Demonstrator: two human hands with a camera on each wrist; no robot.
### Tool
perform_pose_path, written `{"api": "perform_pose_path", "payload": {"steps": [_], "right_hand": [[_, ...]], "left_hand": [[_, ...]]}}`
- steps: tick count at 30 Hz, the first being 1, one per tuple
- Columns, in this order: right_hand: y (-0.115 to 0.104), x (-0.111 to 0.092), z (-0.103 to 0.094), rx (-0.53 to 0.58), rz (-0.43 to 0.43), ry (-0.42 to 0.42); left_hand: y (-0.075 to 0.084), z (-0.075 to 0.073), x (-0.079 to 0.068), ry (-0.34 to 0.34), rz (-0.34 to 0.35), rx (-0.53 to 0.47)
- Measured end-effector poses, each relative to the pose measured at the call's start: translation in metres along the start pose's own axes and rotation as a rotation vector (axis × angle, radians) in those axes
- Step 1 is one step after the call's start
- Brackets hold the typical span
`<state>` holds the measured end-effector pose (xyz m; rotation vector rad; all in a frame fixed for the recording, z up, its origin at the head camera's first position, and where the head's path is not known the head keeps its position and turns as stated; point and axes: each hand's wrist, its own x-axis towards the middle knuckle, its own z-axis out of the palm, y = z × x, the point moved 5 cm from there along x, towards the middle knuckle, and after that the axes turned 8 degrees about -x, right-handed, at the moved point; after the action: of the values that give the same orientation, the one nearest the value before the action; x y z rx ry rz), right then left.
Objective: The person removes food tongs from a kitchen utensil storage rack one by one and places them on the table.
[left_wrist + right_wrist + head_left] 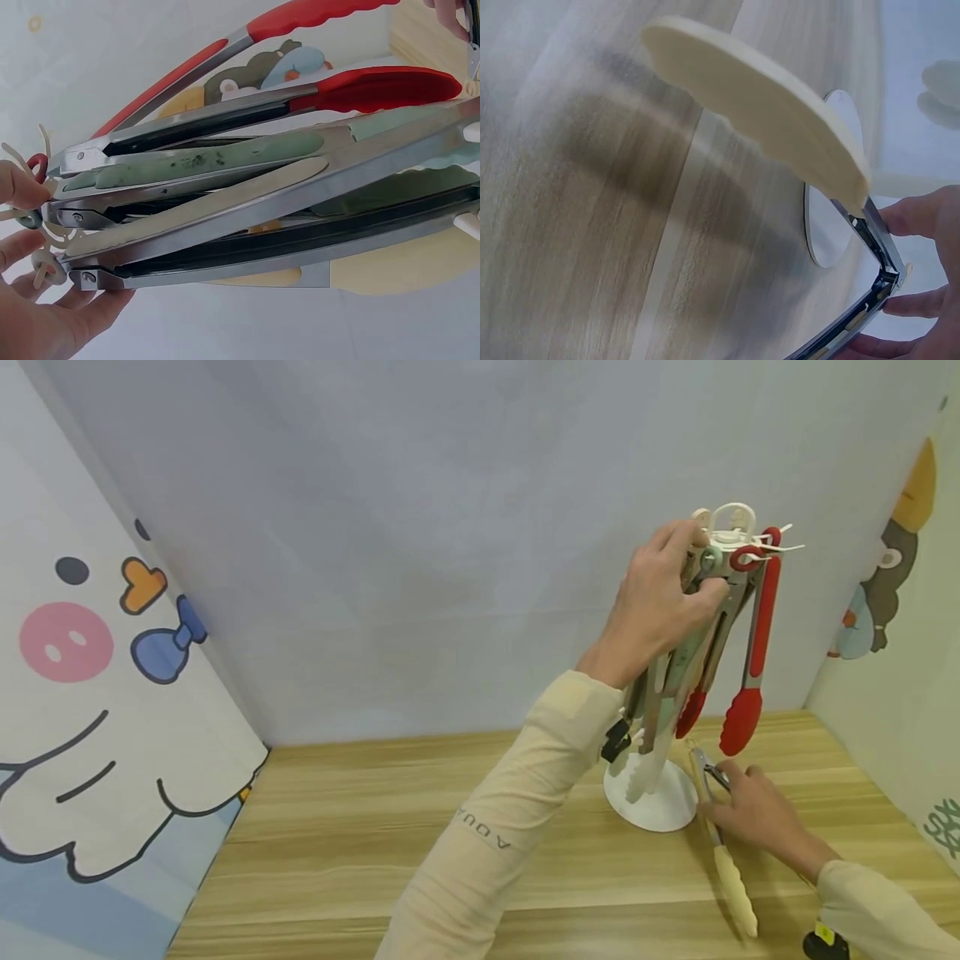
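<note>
Wood-grain bench [337, 843]. White stand [667, 810] set toward its back right corner, round base flat on the surface, tongs hung about its head.

Cream-tipped tongs [729, 872]: beside the base, between it and the bench's right edge, hinge end toward the back edge, cream head toward the front. In the right wrist view the arms spread in a V and the head's shadow falls apart from it; I judge the head is off the wood. The second arm's tip runs out of view there.

Right hand [761, 814]: clamped on these tongs near the hinge, thumb on one side, fingers on the other.

Left hand [652, 597]: up at the stand's head, thumb and fingers curled about the hinge ends of the hanging tongs [210, 210]. Green tongs [217, 157] hang close by; red tongs [763, 618] on the side toward the bench's right edge.

Handling, by judgement: light, hard to break. Metal arms thin, stiff, smooth enough to slip in a loose grip, and perhaps sprung apart at the joint. Cream head looks like a softer, grippier plastic or silicone; a poor place to steer from, being far from the hinge. Best hold: both arms pinched together just below the hinge, leaving the end clear of the fingers.
</note>
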<state>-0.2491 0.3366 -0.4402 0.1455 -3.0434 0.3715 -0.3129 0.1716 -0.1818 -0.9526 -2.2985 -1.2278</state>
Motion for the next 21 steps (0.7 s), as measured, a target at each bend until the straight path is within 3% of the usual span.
{"api": "perform_pose_path", "payload": {"steps": [6, 21], "right_hand": [[0.001, -0.001, 0.003, -0.008, -0.004, 0.000], [0.004, 0.002, 0.012, -0.061, 0.013, -0.064]], "left_hand": [[0.000, -0.001, 0.002, -0.012, 0.005, -0.024], [-0.001, -0.004, 0.004, -0.042, -0.071, -0.054]]}}
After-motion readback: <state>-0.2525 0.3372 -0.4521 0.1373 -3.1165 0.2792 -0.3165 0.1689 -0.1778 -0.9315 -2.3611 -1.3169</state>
